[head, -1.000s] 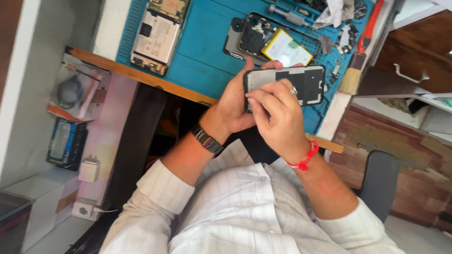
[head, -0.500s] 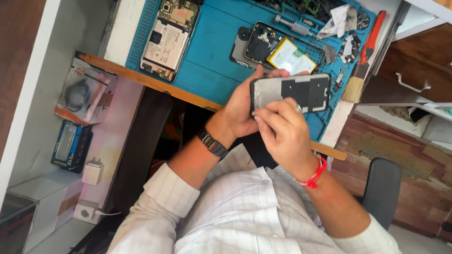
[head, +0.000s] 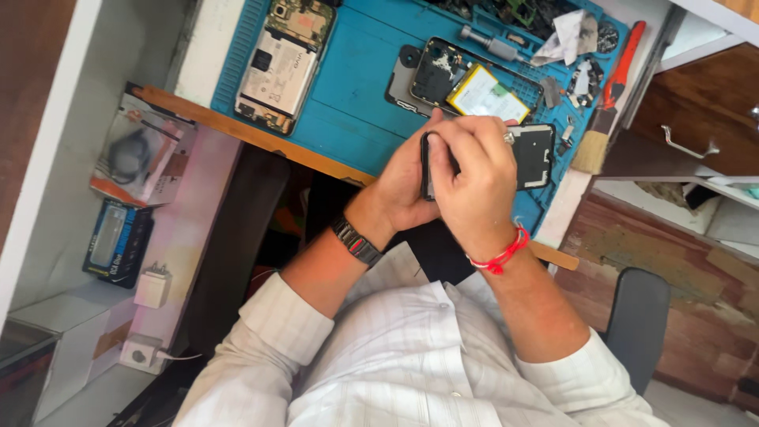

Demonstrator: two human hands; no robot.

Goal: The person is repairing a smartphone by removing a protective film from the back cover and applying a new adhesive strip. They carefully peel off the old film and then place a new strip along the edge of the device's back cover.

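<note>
Both hands meet, wrists bent inward: left hand [head: 407, 186] cups the dark phone [head: 531, 154] edge-on, right hand [head: 474, 178] curled over it, above the blue mat [head: 356, 87].

White striped shirt [head: 411, 356], rolled sleeves; black wristwatch [head: 356, 241]; red wrist thread [head: 500, 255].

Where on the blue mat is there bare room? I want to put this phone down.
Bare mat lies between the opened phone on the left and the dismantled phone with yellow battery. The far right by the brush is crowded with small parts. Both the left hand and right hand grip the dark phone.
</note>
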